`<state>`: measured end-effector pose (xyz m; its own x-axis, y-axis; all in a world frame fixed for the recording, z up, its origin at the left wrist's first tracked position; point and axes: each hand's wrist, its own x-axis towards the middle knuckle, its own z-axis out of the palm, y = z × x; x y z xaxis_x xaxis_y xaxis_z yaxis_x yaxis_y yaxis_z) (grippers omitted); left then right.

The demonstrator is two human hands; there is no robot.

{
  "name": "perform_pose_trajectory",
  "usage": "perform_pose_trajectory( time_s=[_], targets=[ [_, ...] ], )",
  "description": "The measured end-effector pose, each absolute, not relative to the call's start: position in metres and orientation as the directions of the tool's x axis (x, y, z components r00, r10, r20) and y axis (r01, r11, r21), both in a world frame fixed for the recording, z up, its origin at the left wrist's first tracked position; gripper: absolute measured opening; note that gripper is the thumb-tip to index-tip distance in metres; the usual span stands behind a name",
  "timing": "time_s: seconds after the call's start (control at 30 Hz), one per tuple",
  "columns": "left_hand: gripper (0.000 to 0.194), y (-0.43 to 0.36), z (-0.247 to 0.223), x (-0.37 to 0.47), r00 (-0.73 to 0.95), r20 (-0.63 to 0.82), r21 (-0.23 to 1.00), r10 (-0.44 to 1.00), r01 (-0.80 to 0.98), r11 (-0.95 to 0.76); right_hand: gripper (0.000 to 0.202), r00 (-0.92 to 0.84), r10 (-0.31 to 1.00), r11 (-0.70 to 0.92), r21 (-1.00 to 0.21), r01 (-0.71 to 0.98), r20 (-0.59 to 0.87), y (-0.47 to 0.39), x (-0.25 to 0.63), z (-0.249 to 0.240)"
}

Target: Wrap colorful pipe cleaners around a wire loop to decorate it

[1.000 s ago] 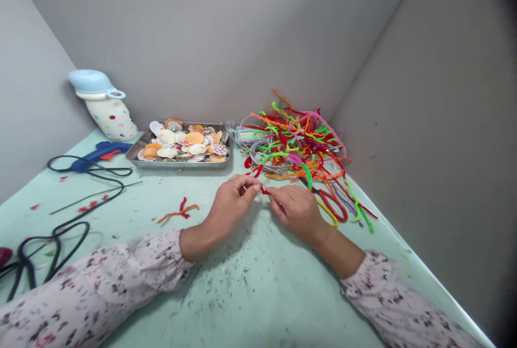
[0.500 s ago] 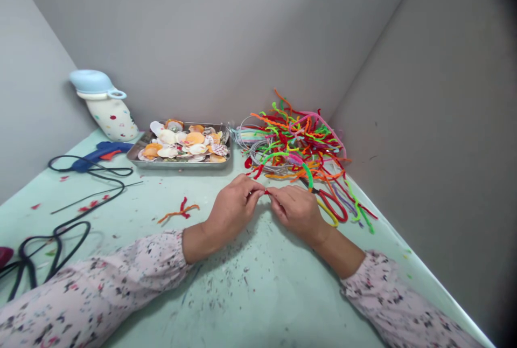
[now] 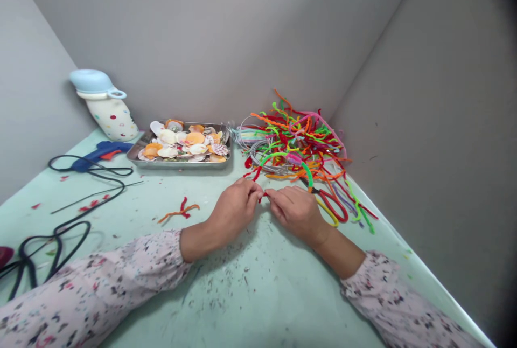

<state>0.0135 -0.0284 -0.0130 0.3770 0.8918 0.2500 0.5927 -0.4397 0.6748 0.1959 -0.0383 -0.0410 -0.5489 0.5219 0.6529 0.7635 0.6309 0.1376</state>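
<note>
Between my two hands, over the middle of the table, is a short piece of red pipe cleaner [image 3: 263, 195]. My left hand [image 3: 234, 205] pinches it from the left with thumb and forefinger. From the right, my right hand [image 3: 298, 210] pinches its other end, and the fingertips nearly meet. Most of the piece is hidden by the fingers. An orange and red twisted pipe cleaner [image 3: 181, 211] lies on the table left of my left hand. Just behind my right hand are scissors [image 3: 333, 205] with red and yellow handles, their blades mostly covered.
A tangled heap of coloured pipe cleaners [image 3: 299, 132] sits at the back right with coils of grey wire [image 3: 258, 148]. A metal tray [image 3: 181, 165] holds shells. At left are a blue glue gun [image 3: 95, 157], a black cord [image 3: 60, 227] and a white bottle [image 3: 113, 116]. Red scraps dot the table [image 3: 258, 294].
My left hand has shifted slightly and its fingertips have turned down a little. More of the red pipe cleaner shows between the fingers. My right hand has hardly moved.
</note>
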Motion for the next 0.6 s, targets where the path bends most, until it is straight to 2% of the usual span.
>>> perform_pose_trajectory(
  time_s=[0.33,0.43,0.6],
  targets=[
    [0.020,-0.022,-0.011,0.011,0.374,0.205,0.746,0.904,0.538,-0.392,0.020,-0.540,0.508,0.630,0.137,0.764,0.671,-0.037,0.196,-0.043],
    [0.020,-0.019,-0.010,0.012,0.368,0.100,0.813,0.924,0.505,-0.289,0.020,-0.552,0.513,0.627,0.153,0.764,0.657,-0.037,0.197,-0.042],
    [0.023,-0.017,-0.007,0.012,0.364,-0.167,0.907,0.916,0.422,-0.002,0.021,-0.583,0.499,0.639,0.183,0.748,0.641,-0.038,0.196,-0.041]
  ],
)
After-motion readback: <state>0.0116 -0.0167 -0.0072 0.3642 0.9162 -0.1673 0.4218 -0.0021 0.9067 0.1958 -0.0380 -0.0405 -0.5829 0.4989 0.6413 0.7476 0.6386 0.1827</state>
